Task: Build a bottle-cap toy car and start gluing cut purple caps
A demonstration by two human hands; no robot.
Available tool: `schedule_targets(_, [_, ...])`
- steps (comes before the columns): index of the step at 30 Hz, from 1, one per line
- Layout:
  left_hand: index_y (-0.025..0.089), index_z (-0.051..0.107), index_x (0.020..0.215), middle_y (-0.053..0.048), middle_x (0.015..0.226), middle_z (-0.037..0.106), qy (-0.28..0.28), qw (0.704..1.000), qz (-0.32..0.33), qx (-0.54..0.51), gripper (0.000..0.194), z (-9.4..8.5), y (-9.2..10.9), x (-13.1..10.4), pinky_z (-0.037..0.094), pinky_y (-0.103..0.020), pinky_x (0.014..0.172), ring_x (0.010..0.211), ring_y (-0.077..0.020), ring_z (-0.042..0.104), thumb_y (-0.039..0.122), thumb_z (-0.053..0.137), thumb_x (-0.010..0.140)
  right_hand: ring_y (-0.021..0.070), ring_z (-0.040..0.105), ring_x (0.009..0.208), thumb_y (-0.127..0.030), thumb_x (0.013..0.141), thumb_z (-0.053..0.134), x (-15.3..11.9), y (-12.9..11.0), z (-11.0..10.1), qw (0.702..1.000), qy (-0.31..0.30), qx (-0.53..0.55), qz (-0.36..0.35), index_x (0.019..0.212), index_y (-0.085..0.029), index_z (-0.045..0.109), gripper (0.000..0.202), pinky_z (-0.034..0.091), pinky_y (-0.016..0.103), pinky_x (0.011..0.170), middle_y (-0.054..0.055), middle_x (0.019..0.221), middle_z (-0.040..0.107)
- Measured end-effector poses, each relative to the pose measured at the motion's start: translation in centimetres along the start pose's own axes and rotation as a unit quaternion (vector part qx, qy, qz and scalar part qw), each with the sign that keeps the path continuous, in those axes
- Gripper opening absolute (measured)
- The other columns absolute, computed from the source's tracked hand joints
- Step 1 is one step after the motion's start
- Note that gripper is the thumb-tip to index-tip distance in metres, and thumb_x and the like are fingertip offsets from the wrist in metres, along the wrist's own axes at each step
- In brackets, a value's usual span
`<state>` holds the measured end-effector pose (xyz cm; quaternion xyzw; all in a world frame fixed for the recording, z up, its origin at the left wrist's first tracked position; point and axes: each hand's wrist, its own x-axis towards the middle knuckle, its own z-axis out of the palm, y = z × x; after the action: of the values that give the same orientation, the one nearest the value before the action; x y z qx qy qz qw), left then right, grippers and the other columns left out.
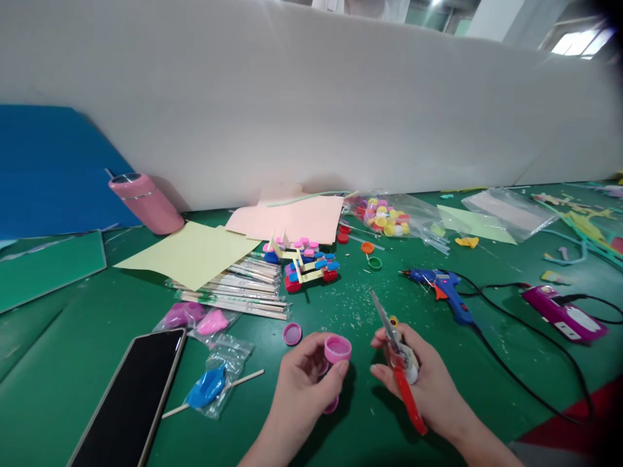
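Pinched between the thumb and fingers of my left hand is a pink bottle cap. Below it, partly behind the fingers, another purple cap shows. My right hand holds red-handled scissors, their blades pointing up and left, along with a small whitish object I cannot make out. A small yellow ring-like piece is by the blades. One purple cap lies on the green table left of my left hand.
Ahead sit a small stick-and-cap model, wrapped sticks and bagged caps. A blue glue gun with its cable lies right. A phone, bagged blue clay and a pink flask are left.
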<state>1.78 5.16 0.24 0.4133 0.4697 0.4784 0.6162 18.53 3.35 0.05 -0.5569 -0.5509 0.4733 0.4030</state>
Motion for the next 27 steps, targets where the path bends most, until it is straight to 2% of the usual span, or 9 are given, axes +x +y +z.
schedule_targets(4, [0.014,0.066,0.07,-0.002,0.063,0.059,-0.041,0.998,0.011,0.037,0.014,0.0,-0.7,0.2,0.04,-0.02,0.049,0.056,-0.0111,0.051,0.023,0.069,0.06,0.0123,0.052,0.064,-0.019,0.072,0.059,0.0,-0.4,0.6,0.999,-0.032,0.014,-0.024,0.089,-0.021,0.047,0.021,0.045,0.023,0.062,-0.001,0.077,0.055])
schedule_targets(7, [0.012,0.065,0.07,-0.001,0.057,0.058,-0.107,0.992,-0.031,0.061,0.018,-0.2,-0.9,0.3,0.034,-0.018,0.041,0.044,-0.0068,0.044,0.03,0.066,0.064,0.0105,0.048,0.06,-0.012,0.066,0.063,0.1,-0.6,1.3,0.997,-0.068,0.021,-0.013,0.08,-0.021,0.047,0.023,0.043,0.02,0.058,-0.006,0.066,0.048])
schedule_targets(9, [0.012,0.064,0.075,-0.001,0.057,0.059,-0.129,0.988,-0.064,0.058,0.023,-0.3,-0.6,0.3,0.03,-0.018,0.037,0.039,-0.0051,0.039,0.033,0.064,0.067,0.0091,0.046,0.058,-0.01,0.065,0.064,0.3,-0.8,1.7,0.997,-0.07,0.042,-0.003,0.074,-0.021,0.044,0.025,0.041,0.018,0.056,-0.007,0.064,0.044])
schedule_targets(12, [0.013,0.064,0.084,-0.002,0.061,0.063,-0.101,0.991,-0.083,0.017,0.025,0.0,0.1,0.2,0.033,-0.017,0.038,0.04,-0.0054,0.043,0.032,0.065,0.067,0.0087,0.045,0.057,-0.009,0.065,0.064,0.5,-0.9,2.0,0.996,-0.061,0.061,-0.005,0.072,-0.021,0.043,0.026,0.04,0.018,0.056,-0.008,0.062,0.042])
schedule_targets(15, [0.016,0.064,0.081,-0.002,0.069,0.066,-0.05,0.996,-0.069,-0.04,0.022,0.2,0.5,0.1,0.043,-0.018,0.054,0.058,-0.0101,0.056,0.025,0.071,0.062,0.0092,0.045,0.058,-0.009,0.065,0.065,0.8,-1.2,2.2,0.996,-0.061,0.065,-0.017,0.073,-0.022,0.044,0.026,0.04,0.018,0.056,-0.007,0.063,0.044])
schedule_targets(18, [0.015,0.063,0.079,-0.003,0.072,0.066,-0.023,0.995,-0.061,-0.076,0.021,0.0,0.4,0.2,0.045,-0.021,0.063,0.066,-0.0125,0.059,0.022,0.072,0.061,0.0106,0.046,0.062,-0.012,0.067,0.064,1.0,-1.4,1.9,0.997,-0.052,0.051,-0.013,0.08,-0.022,0.044,0.025,0.041,0.019,0.058,-0.006,0.069,0.047])
schedule_targets(23, [0.013,0.063,0.084,-0.003,0.063,0.062,-0.014,0.99,-0.057,-0.127,0.021,-0.9,0.0,0.4,0.041,-0.021,0.057,0.057,-0.011,0.056,0.026,0.066,0.069,0.0111,0.043,0.058,-0.022,0.068,0.063,0.3,-1.4,0.1,0.993,-0.044,-0.109,0.008,0.08,-0.022,0.044,0.023,0.039,0.02,0.054,-0.004,0.07,0.046])
schedule_targets(27, [0.012,0.063,0.084,-0.004,0.063,0.062,-0.033,0.981,-0.072,-0.177,0.017,-1.3,-0.1,0.6,0.039,-0.021,0.056,0.058,-0.0105,0.054,0.026,0.061,0.074,0.0127,0.044,0.054,-0.03,0.066,0.063,-0.8,-1.0,-1.0,0.962,-0.055,-0.262,0.053,0.081,-0.023,0.041,0.027,0.036,0.023,0.05,-0.004,0.066,0.05])
